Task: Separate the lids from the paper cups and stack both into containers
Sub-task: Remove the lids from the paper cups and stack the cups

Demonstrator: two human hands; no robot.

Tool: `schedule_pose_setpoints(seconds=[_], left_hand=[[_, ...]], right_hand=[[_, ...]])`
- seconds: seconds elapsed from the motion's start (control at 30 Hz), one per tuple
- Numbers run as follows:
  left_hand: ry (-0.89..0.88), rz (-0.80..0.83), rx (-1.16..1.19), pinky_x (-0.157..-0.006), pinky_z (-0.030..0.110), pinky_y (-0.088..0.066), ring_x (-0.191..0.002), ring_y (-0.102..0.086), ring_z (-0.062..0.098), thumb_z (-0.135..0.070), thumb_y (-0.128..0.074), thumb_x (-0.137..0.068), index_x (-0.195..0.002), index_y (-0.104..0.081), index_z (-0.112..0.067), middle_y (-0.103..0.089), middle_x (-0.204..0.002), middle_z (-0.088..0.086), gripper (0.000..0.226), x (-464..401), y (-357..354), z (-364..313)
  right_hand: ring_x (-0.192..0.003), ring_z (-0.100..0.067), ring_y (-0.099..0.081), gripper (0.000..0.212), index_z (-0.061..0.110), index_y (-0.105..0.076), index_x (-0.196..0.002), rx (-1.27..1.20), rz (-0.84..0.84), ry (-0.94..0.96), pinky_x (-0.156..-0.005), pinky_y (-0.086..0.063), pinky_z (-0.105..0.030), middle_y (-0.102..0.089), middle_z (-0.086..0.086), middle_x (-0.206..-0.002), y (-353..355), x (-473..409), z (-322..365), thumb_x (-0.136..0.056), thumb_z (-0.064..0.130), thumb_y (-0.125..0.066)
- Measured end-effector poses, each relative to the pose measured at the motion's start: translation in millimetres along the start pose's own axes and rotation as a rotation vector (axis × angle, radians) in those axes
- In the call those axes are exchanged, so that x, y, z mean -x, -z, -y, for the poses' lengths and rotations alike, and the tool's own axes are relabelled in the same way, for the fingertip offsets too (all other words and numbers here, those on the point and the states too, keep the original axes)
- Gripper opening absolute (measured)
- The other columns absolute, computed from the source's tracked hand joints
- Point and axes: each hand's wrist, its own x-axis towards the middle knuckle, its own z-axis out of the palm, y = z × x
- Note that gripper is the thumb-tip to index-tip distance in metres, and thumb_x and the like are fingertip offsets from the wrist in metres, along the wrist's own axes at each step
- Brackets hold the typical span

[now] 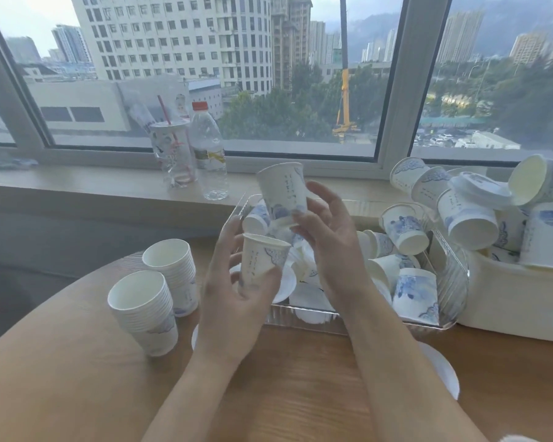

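Wood-grain round table (77, 393) nearest; ribbed clear bin (450, 282) holds loose paper cups. Left hand (233, 301) grips an upright cup (262, 260); right hand (326, 237) fingertips pinch a second cup (283, 189), seemingly tilted. Two nested stacks (154, 295) stand left.

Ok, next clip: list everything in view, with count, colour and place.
cup stacks: two, white, table left
held cups: two, white-blue, one per hand
clear tray: one, centre, holding loose cups and lids
white bin: one, right, heaped with cups
loose lid: one, white, table right
water bottle: one, clear, red cap, windowsill
straw cup: one, clear, windowsill
left hand: grips lower cup
right hand: grips upper cup
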Motion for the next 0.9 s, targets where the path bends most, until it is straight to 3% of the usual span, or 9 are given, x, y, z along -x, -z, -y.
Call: schedule_pose_setpoints(seconds=[0.23,0.37,0.43,0.57,0.73,0.83,0.9], left_hand=[[0.014,-0.086,0.017,-0.091,0.011,-0.049,-0.121,-0.064,0.007,-0.010,-0.078,-0.090,-0.157,-0.039,-0.043,-0.066,-0.134,-0.016,0.084,33,12,5],[-0.012,-0.090,0.011,-0.095,0.017,-0.051,-0.125,-0.064,0.015,-0.008,-0.077,-0.093,-0.159,-0.038,-0.033,-0.067,-0.137,-0.010,0.081,40,18,9],[-0.017,-0.078,0.001,-0.098,0.020,-0.051,-0.127,-0.063,0.018,-0.008,-0.076,-0.093,-0.160,-0.038,-0.032,-0.066,-0.139,-0.008,0.081,42,21,13],[-0.007,-0.090,0.010,-0.094,0.017,-0.053,-0.124,-0.066,0.017,-0.014,-0.076,-0.094,-0.160,-0.036,-0.032,-0.064,-0.144,-0.004,0.079,44,23,18],[0.073,-0.145,0.051,-0.090,0.008,-0.049,-0.116,-0.068,0.003,-0.033,-0.075,-0.095,-0.160,-0.038,-0.030,-0.067,-0.140,-0.007,0.075,42,25,20],[0.081,-0.159,0.087,-0.088,0.007,-0.050,-0.112,-0.069,0.000,-0.034,-0.075,-0.094,-0.159,-0.040,-0.029,-0.072,-0.129,-0.015,0.075,41,27,19],[0.079,-0.171,0.111,-0.085,0.006,-0.050,-0.109,-0.069,-0.004,-0.031,-0.073,-0.088,-0.158,-0.041,-0.029,-0.073,-0.121,-0.026,0.077,41,29,19]], right_hand=[[-0.103,-0.012,-0.073,0.056,0.029,-0.053,-0.144,0.246,0.340,-0.028,-0.086,-0.058,-0.024,-0.063,-0.008,-0.123,-16,18,0,-0.098,0.000,-0.066],[-0.116,-0.021,-0.066,0.062,0.050,-0.052,-0.145,0.429,0.417,0.054,-0.103,-0.054,-0.049,-0.066,-0.004,-0.121,-16,19,-3,-0.095,0.018,-0.070],[-0.115,-0.017,-0.063,0.063,0.054,-0.050,-0.145,0.525,0.433,0.088,-0.106,-0.048,-0.051,-0.067,0.003,-0.118,-13,18,-5,-0.092,0.025,-0.070],[-0.111,-0.017,-0.064,0.056,0.047,-0.054,-0.141,0.585,0.444,0.101,-0.100,-0.047,-0.042,-0.069,0.007,-0.113,-9,17,-6,-0.091,0.029,-0.071],[-0.110,-0.009,-0.067,0.032,0.036,-0.072,-0.128,0.636,0.402,0.086,-0.093,-0.043,-0.031,-0.077,0.015,-0.111,-2,15,-4,-0.097,0.039,-0.064],[-0.114,-0.008,-0.066,0.026,0.032,-0.079,-0.118,0.650,0.398,0.083,-0.093,-0.045,-0.035,-0.076,0.017,-0.115,0,15,-5,-0.099,0.040,-0.063],[-0.117,-0.010,-0.065,0.025,0.030,-0.081,-0.114,0.661,0.406,0.076,-0.097,-0.049,-0.044,-0.076,0.015,-0.116,0,15,-8,-0.100,0.040,-0.063]])
